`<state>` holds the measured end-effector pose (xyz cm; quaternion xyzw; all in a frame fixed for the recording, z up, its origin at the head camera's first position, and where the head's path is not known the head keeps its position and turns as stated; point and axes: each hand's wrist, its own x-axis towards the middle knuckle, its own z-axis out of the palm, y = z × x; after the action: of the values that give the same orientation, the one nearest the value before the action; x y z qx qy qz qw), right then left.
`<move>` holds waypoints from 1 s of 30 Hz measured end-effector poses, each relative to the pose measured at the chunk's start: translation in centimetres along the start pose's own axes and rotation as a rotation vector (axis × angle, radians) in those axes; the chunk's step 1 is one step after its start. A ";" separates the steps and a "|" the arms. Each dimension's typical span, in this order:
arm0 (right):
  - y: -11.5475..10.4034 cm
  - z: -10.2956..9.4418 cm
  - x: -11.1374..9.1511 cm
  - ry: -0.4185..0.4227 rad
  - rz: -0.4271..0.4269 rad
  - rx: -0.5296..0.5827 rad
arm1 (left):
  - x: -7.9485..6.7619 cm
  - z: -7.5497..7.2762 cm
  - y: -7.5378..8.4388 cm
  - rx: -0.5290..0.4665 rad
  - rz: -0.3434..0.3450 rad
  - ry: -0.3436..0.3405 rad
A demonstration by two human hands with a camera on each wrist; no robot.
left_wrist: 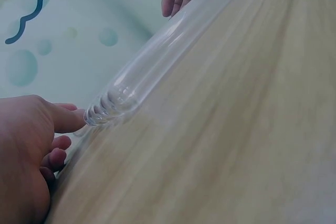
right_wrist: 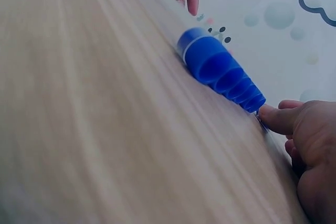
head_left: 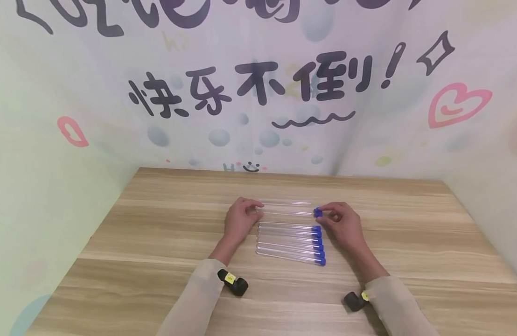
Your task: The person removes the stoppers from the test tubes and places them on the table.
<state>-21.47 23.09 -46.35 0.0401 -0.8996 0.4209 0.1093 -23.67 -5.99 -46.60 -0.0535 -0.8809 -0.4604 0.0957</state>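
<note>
In the head view, several clear test tubes with blue caps lie side by side on the table. Behind them are two clear tubes without caps on their right ends. My left hand pinches the left end of the nearer uncapped tube between thumb and index finger. Blue plastic at that tube's right end, a cap, is pinched by my right hand; whether there is one cap or two, I cannot tell. Close tubes hide both pinches in the wrist views.
A wood-grain table bears everything. Behind it hangs a pale printed cloth with dark lettering, which meets the table's back edge. Pale walls flank both sides.
</note>
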 end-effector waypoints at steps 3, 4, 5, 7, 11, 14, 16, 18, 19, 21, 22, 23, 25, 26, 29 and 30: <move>0.1 -0.1 -0.1 -0.003 0.009 0.013 | -0.1 -0.1 0.1 -0.013 -0.008 0.000; 0.1 -0.1 -0.2 -0.005 0.013 0.021 | -0.1 -0.1 0.1 -0.016 -0.010 0.002; 0.1 -0.1 -0.2 -0.004 0.016 0.032 | -0.2 -0.1 0.0 -0.020 -0.009 0.003; 0.2 -0.2 -0.3 0.003 0.014 0.058 | -0.2 -0.1 0.0 -0.027 -0.013 0.006; 0.2 -0.4 -0.4 0.031 0.019 0.089 | -0.3 0.0 0.0 -0.041 -0.019 0.009; 0.1 -0.5 -0.6 0.041 0.056 0.089 | -0.5 0.0 0.1 -0.053 -0.028 0.011; 0.1 -0.5 -0.8 0.042 0.086 0.090 | -0.6 -0.1 0.1 -0.061 -0.032 0.014; 0.1 -0.6 -1.1 0.047 0.105 0.089 | -0.7 -0.2 0.1 -0.066 -0.029 0.015; 0.1 -0.6 -1.2 0.051 0.107 0.087 | -0.7 -0.2 0.1 -0.066 -0.026 0.016; 0.0 -0.6 -1.5 0.054 0.095 0.083 | -0.9 -0.3 0.1 -0.075 -0.018 0.015; 0.0 -0.6 -1.6 0.055 0.086 0.077 | -0.9 -0.4 0.1 -0.078 -0.014 0.014; -0.1 -0.6 -1.7 0.056 0.073 0.071 | -1.0 -0.4 0.1 -0.082 -0.009 0.013; -0.1 -0.6 -1.9 0.048 0.042 0.069 | -1.1 -0.6 0.1 -0.089 -0.002 0.013; -0.2 -0.5 -1.9 0.041 0.029 0.073 | -1.2 -0.6 0.1 -0.098 0.000 0.014; -0.2 -0.4 -2.1 0.019 -0.003 0.091 | -1.4 -0.6 0.0 -0.111 -0.006 0.012; -0.2 -0.4 -2.1 0.013 -0.008 0.098 | -1.5 -0.6 -0.1 -0.121 -0.012 0.008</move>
<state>-19.33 23.29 -46.42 0.0464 -0.8771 0.4640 0.1151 -22.15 -6.53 -46.63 -0.0519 -0.8514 -0.5136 0.0933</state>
